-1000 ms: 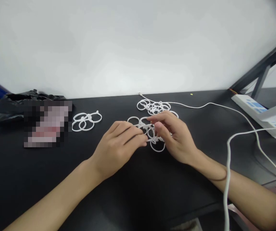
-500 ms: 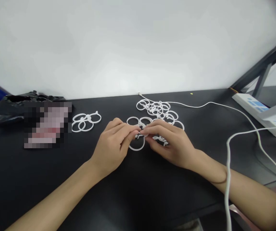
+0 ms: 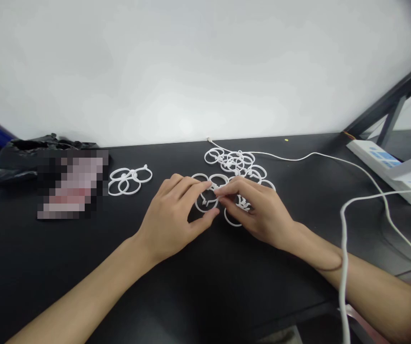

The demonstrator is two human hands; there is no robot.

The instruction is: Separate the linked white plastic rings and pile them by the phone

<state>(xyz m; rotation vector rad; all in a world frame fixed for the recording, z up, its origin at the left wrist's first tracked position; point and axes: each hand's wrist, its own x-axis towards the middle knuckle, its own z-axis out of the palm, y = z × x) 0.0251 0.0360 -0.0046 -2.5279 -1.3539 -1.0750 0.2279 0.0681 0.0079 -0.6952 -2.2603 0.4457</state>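
My left hand [image 3: 175, 217] is open, its thumb and index finger spread apart around a white plastic ring [image 3: 204, 210] with a small clip-like piece on it. My right hand [image 3: 259, 208] is closed in a pinch, thumb against index finger, on a white ring whose lower curve [image 3: 232, 223] shows beneath the fingers. Its upper part is hidden by that hand. Just beyond the fingertips lie more white rings [image 3: 199, 175], close together. A loose pile of similar rings [image 3: 232, 165] spreads behind my right hand.
A separate cluster of white rings [image 3: 129, 192] lies left on the black table [image 3: 177, 296]. Beyond it are a blurred-out packet [image 3: 78, 179] and a crumpled black bag [image 3: 22, 153]. A white cable [image 3: 343, 248] crosses over my right forearm; a white power strip [image 3: 375, 155] stands right.
The left thumb has parted from the index finger, and that hand has opened. My right hand keeps its pinch. A ring now shows below the right fingers, and the ring between the hands sits slightly higher.
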